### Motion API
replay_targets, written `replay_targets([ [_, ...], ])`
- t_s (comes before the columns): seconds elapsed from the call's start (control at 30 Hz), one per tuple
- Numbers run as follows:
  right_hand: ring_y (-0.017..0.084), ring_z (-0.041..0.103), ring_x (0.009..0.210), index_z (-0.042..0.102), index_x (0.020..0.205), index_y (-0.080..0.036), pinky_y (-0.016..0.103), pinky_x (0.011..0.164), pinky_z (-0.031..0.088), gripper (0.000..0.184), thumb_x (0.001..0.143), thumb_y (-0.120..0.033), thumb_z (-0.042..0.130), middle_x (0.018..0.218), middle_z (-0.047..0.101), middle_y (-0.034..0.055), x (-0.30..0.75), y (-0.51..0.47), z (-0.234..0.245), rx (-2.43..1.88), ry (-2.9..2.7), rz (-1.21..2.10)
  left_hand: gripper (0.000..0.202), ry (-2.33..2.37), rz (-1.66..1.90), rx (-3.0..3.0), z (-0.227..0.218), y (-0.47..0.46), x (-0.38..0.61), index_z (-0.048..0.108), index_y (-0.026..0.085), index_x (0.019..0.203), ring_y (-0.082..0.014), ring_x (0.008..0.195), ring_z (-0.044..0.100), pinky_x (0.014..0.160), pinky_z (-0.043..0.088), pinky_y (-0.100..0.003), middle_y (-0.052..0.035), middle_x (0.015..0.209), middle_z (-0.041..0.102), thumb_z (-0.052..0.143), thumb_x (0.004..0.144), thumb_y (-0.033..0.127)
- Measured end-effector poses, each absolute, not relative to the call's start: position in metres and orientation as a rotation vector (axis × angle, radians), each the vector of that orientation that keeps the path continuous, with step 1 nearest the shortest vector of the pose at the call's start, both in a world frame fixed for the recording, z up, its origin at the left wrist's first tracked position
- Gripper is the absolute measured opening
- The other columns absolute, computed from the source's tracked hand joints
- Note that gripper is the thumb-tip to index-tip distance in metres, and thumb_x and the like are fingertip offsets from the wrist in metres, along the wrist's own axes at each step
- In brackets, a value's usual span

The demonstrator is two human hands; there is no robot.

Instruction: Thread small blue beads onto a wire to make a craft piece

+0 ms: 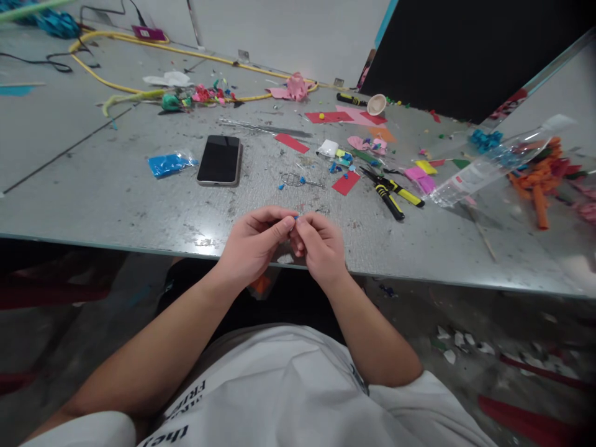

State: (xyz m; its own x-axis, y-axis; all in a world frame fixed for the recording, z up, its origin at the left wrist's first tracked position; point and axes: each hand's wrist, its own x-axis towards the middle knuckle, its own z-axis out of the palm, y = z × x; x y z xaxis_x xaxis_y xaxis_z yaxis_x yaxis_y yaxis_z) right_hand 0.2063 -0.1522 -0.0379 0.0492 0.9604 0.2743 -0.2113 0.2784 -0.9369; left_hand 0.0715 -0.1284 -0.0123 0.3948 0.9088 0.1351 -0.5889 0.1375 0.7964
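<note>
The grey worktop (116, 205) was littered with paper scraps (346, 183). At its near edge the left hand (254, 245) and right hand (319, 248) met, fingertips pinching a small blue piece (295, 218); a close, steady grip seemed advisable.

- We hold both hands close together, low in front of our chest, fingertips meeting in the middle.
- Our left hand (254, 243) is curled with the knuckles up, thumb and forefinger pinched at the tips.
- Our right hand (320, 247) mirrors it, fingers bent inward and pinched against the left fingertips.
- Our left forearm (162, 347) and right forearm (372, 335) are bare and angle inward, elbows bent.
</note>
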Motion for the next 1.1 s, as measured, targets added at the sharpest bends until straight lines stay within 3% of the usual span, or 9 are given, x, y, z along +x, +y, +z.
replay_targets([
  [0.23,0.009,0.047,0.050,0.065,0.075,-0.023,0.024,0.050,0.039,0.040,0.102,-0.052,0.069,0.055,0.053,-0.0065,0.2098,-0.1536,-0.0375,-0.778,-1.198,1.127,0.013,0.396,1.106,0.932,-0.0155,-0.1263,0.0680,0.087,0.021,0.089,-0.0154,0.062,0.078,0.061,0.066,-0.022,-0.0019,0.073,0.081,0.097,0.081,0.022],
  [0.43,0.009,0.046,0.049,0.064,0.073,-0.023,0.024,0.050,0.038,0.042,0.099,-0.056,0.071,0.055,0.052,-0.0066,0.2106,-0.1528,-0.0381,-0.784,-1.177,1.171,0.017,0.359,1.027,0.929,-0.0120,-0.1241,0.0675,0.086,0.020,0.090,-0.0169,0.061,0.078,0.061,0.067,-0.025,-0.0030,0.072,0.081,0.098,0.080,0.027],
  [0.6,0.008,0.047,0.049,0.065,0.073,-0.022,0.024,0.050,0.037,0.039,0.100,-0.050,0.071,0.055,0.053,-0.0065,0.2102,-0.1528,-0.0371,-0.752,-1.170,1.179,0.020,0.362,1.010,0.944,-0.0115,-0.1241,0.0664,0.085,0.019,0.093,-0.0170,0.063,0.078,0.062,0.066,-0.025,-0.0037,0.071,0.081,0.097,0.082,0.030],
  [0.8,0.008,0.046,0.048,0.064,0.073,-0.022,0.024,0.049,0.038,0.045,0.096,-0.061,0.072,0.053,0.052,-0.0072,0.2104,-0.1534,-0.0357,-0.836,-1.178,1.169,0.021,0.372,1.005,0.913,-0.0112,-0.1245,0.0664,0.085,0.017,0.092,-0.0148,0.062,0.076,0.062,0.065,-0.023,-0.0021,0.070,0.079,0.097,0.081,0.030],
  [1.1,0.008,0.044,0.047,0.060,0.070,-0.023,0.024,0.048,0.036,0.048,0.094,-0.063,0.073,0.052,0.052,-0.0073,0.2089,-0.1528,-0.0339,-0.861,-1.149,1.180,0.023,0.415,1.015,0.936,-0.0109,-0.1244,0.0653,0.084,0.015,0.093,-0.0164,0.062,0.075,0.062,0.064,-0.025,-0.0039,0.070,0.078,0.096,0.083,0.032],
])
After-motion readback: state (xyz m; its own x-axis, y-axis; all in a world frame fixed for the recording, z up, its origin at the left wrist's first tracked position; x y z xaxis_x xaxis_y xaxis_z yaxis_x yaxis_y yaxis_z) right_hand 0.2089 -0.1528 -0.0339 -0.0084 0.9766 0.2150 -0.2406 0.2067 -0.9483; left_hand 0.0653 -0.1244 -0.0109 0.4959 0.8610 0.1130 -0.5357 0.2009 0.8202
